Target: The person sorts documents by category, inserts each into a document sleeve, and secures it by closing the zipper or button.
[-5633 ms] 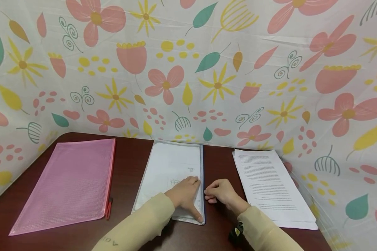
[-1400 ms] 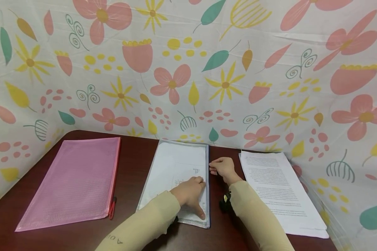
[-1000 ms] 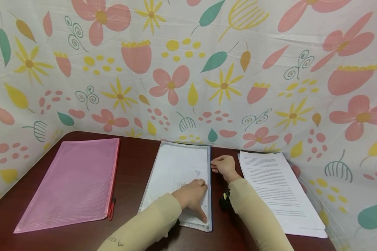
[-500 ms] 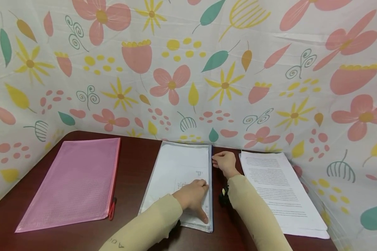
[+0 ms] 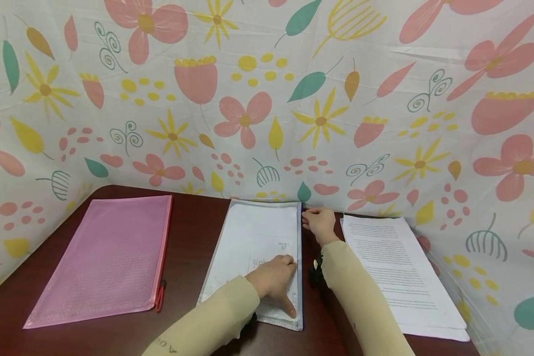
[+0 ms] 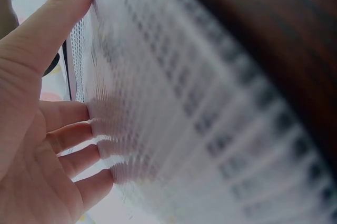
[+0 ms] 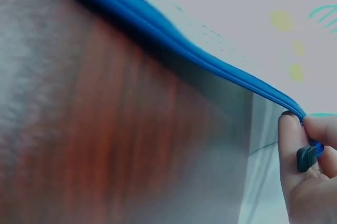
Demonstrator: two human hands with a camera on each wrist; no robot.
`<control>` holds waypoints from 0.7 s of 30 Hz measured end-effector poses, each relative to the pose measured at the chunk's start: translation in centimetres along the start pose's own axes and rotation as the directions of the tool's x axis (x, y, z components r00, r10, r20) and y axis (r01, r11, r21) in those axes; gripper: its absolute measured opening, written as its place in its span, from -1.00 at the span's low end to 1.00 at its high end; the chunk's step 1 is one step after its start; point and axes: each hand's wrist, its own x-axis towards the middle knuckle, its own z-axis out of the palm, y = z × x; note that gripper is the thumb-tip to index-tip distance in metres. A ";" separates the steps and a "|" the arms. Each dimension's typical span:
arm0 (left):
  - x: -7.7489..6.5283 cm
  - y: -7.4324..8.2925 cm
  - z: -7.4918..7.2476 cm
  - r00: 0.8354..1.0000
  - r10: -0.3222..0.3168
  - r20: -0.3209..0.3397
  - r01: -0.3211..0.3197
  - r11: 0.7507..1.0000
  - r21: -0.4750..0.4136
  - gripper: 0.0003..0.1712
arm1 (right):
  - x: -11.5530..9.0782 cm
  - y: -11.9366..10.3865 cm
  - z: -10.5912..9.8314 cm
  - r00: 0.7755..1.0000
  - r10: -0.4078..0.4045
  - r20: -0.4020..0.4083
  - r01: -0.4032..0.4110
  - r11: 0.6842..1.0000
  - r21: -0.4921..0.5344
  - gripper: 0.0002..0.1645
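A clear mesh zip pouch (image 5: 258, 225) with printed paper inside lies mid-table. A blue zipper (image 7: 210, 65) runs along its right edge. My left hand (image 5: 273, 279) lies on its lower right part, thumb spread toward the near corner; in the left wrist view the fingertips (image 6: 97, 182) press into the mesh. At the far right corner, my right hand (image 5: 321, 225) pinches the zipper pull between thumb and index finger. A dark tab (image 7: 306, 159) and a bit of blue cord (image 7: 318, 148) show at those fingers. The zipper looks closed along the stretch in view.
Left of the pouch lies a pink mesh zip pouch (image 5: 107, 257) with a red zipper pull (image 5: 159, 296). On the right is a stack of printed sheets (image 5: 396, 272). A flower-patterned curtain (image 5: 267, 99) stands behind the dark brown table (image 5: 189, 237).
My right hand has moved away from me along the pouch's right edge, from near its middle to the far corner. The left hand stays pressed on the pouch, which has shifted slightly.
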 end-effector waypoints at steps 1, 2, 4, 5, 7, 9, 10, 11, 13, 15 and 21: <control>0.0 0.0 0.0 1.000 0.001 0.000 -0.001 1.000 0.000 0.38 | 0.0 -0.2 0.0 1.000 0.001 -0.003 -0.001 1.000 -0.002 -0.75; 0.0 0.0 0.1 1.000 0.003 0.000 -0.003 1.000 0.001 0.38 | 0.0 -0.4 -0.1 1.000 0.001 -0.006 -0.001 1.000 0.000 -0.74; -0.1 0.1 0.0 1.000 0.006 -0.002 -0.006 1.000 0.000 0.38 | 0.1 -0.8 -0.1 1.000 -0.007 -0.012 0.007 1.000 0.004 -0.74; -0.2 0.1 0.0 1.000 0.007 -0.004 -0.007 1.000 0.000 0.37 | 0.2 -1.0 -0.2 1.000 -0.011 -0.015 0.011 1.000 0.006 -0.75; -0.3 0.2 -0.2 1.000 0.007 -0.006 -0.007 1.000 -0.002 0.37 | 0.3 -1.3 -0.2 1.000 -0.019 -0.015 0.019 1.000 0.007 -0.75; -0.5 0.2 -0.2 1.000 0.005 -0.009 -0.005 1.000 -0.002 0.37 | 0.5 -1.7 -0.2 1.000 -0.024 -0.012 0.024 1.000 0.008 -0.74; -0.5 0.2 -0.3 1.000 0.004 -0.011 -0.004 1.000 -0.001 0.37 | 0.5 -2.0 -0.3 1.000 -0.025 -0.011 0.025 1.000 0.006 -0.74; -0.5 0.2 -0.2 1.000 0.001 -0.009 -0.001 1.000 -0.004 0.37 | 0.6 -2.2 -0.3 1.000 -0.025 -0.011 0.025 1.000 0.006 -0.73; -0.4 0.2 -0.1 1.000 -0.002 -0.005 0.002 1.000 -0.002 0.37 | 0.7 -2.6 -0.4 0.999 -0.035 -0.011 0.035 0.999 0.006 -0.72; -0.4 0.2 -0.1 1.000 -0.005 -0.001 0.005 1.000 0.000 0.37 | 0.8 -3.1 -0.4 0.998 -0.053 -0.018 0.053 0.999 0.006 -0.72; -0.4 0.1 -0.3 1.000 -0.009 0.001 0.009 1.000 -0.006 0.37 | 1.0 -3.4 -0.3 0.995 -0.093 -0.035 0.093 0.996 -0.003 -0.74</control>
